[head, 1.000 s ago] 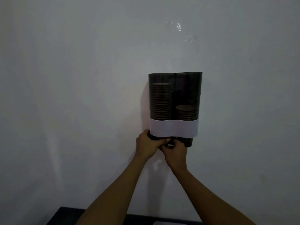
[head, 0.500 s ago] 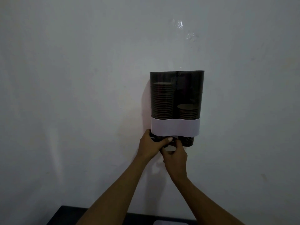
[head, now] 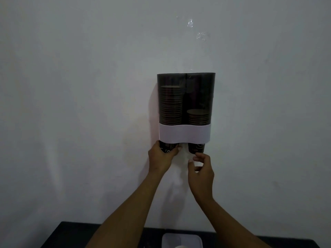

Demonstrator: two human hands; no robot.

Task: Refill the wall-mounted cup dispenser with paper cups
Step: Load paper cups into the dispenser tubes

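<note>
White wall [head: 71,104]; L grip [head: 161,158] clasps left cup [head: 167,147], R grip [head: 200,169] loose, empty.

Below the dispenser's white band [head: 184,134], the dark left-hand cup [head: 168,148] shows pale letters that read roughly "CO", the rest covered by the left hand [head: 161,158]. The right-hand cup [head: 196,147] under the same band bears a pale emblem and small print too blurred to read
</note>
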